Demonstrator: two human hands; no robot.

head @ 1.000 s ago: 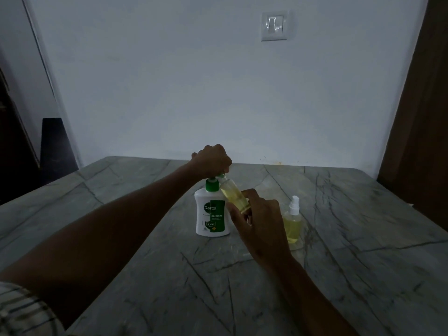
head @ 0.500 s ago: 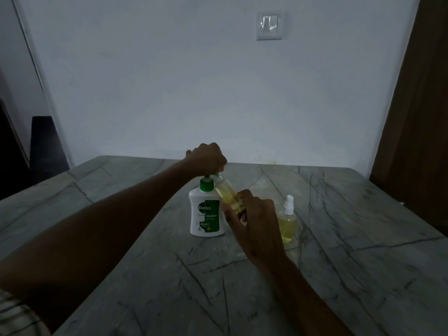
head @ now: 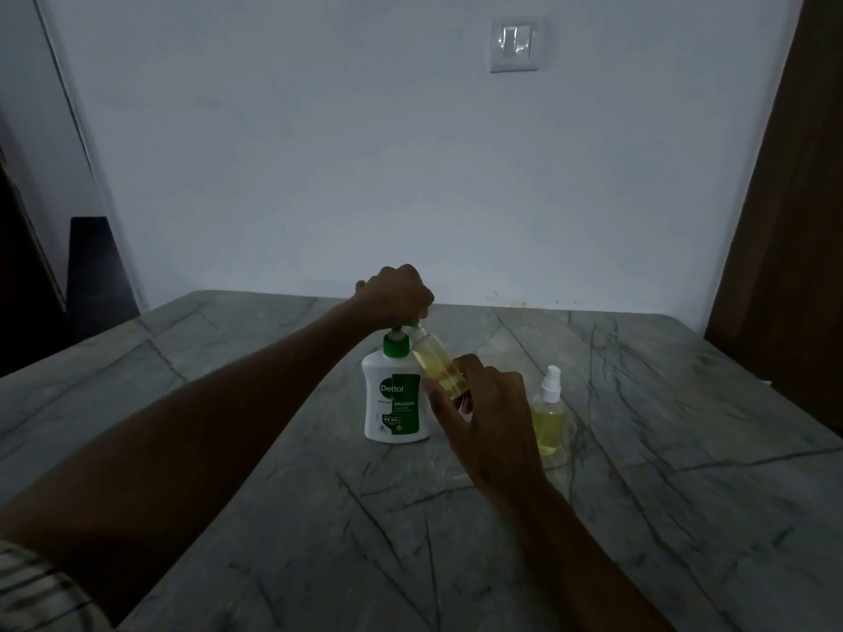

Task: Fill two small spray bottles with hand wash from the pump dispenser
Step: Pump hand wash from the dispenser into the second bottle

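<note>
Spray bottle, uncapped and tilted, sits pinched in the right hand, mouth under the pump dispenser nozzle, beneath the left hand clenched over the pump. Light, likely slick; hold low. A capped bottle stands right of the fingers.

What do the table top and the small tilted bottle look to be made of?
Table top: probably polished stone such as marble, grey with dark veins and a soft sheen. Tilted bottle: clear plastic or glass, I cannot tell which; yellow liquid shows through.
</note>
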